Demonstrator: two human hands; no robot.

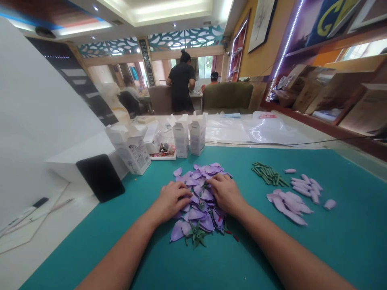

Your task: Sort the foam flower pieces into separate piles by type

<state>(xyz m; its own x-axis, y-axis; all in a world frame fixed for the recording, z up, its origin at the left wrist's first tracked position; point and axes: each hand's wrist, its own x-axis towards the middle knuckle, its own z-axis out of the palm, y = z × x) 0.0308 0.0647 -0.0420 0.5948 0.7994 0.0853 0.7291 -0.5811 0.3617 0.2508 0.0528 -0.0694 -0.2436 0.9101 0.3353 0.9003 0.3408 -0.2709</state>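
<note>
Both my hands rest on top of a heap of lilac foam petals (196, 213) in the middle of a teal mat (332, 249). My left hand (173, 200) lies on the heap's left side, its fingers curled over the petals. My right hand (225, 194) presses on the upper right of the heap, fingertips among the petals. Whether either hand grips a petal is hidden. A green foam sepal piece (197, 235) lies at the heap's near edge. To the right are a bundle of short green stem pieces (268, 174) and two groups of paler petals (290, 205) (306, 187).
White printed cartons (131, 149) (181, 135) (197, 133) stand along the mat's far edge, with a black tablet (100, 177) leaning at left. Plastic sheeting (250, 131) covers the table beyond. A standing person (180, 82) is farther back.
</note>
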